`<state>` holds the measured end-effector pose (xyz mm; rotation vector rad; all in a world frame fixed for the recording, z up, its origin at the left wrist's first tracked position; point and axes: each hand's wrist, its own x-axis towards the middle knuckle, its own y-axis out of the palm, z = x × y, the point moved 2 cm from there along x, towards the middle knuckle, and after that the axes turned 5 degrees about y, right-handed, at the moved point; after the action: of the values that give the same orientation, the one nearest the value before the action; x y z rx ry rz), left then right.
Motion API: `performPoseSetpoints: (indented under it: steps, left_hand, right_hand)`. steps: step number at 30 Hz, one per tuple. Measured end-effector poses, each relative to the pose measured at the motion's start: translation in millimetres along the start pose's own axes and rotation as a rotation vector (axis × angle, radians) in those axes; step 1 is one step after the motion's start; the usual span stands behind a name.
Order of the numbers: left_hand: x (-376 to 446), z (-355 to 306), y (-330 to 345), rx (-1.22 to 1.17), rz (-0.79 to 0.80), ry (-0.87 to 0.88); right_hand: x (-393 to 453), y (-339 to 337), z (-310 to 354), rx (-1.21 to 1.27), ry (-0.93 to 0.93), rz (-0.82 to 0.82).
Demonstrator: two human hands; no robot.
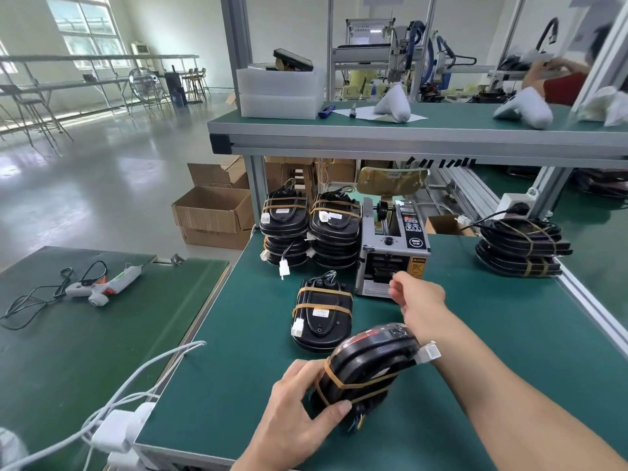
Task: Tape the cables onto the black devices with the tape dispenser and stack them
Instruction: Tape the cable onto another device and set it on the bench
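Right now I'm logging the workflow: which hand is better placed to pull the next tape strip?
The right hand: it is already at the dispenser's outlet, fingers reaching in. The left hand grips the device.

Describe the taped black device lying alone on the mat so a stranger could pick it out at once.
Start at the grey tape dispenser in the middle of the green mat. Just to its left and nearer you lies one black device, flat, with two tan tape bands. Unlike the stacks behind it, it lies singly, untouched by either hand.

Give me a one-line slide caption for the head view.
Left hand grips a taped black device while right hand reaches to the tape dispenser.
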<state>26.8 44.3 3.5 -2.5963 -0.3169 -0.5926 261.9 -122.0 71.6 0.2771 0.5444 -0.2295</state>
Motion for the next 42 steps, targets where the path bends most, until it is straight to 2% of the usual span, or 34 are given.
performPoseSetpoints:
  steps: [4,8,14,42]
  left_hand:
    - [0.3,1.0,0.8,0.005,0.008,0.002]
    - [0.8,-0.7,0.4,0.008,0.004,0.0]
    - [-0.5,-0.2,1.0,0.027,0.012,-0.001]
    - [-0.3,-2.1,0.4,0.039,0.004,0.029]
  right_hand:
    - [-41.9,-36.7,2.3,-0.08,0.047,0.225]
    - [-99.0,-66.5,7.0,-0.098,-0.071,0.413]
    - [-157.1,-79.9,8.3,-0.138,-0.162,0.548]
    - [-166.2,-81.7,-7.7,-0.269,-0.294,0.365]
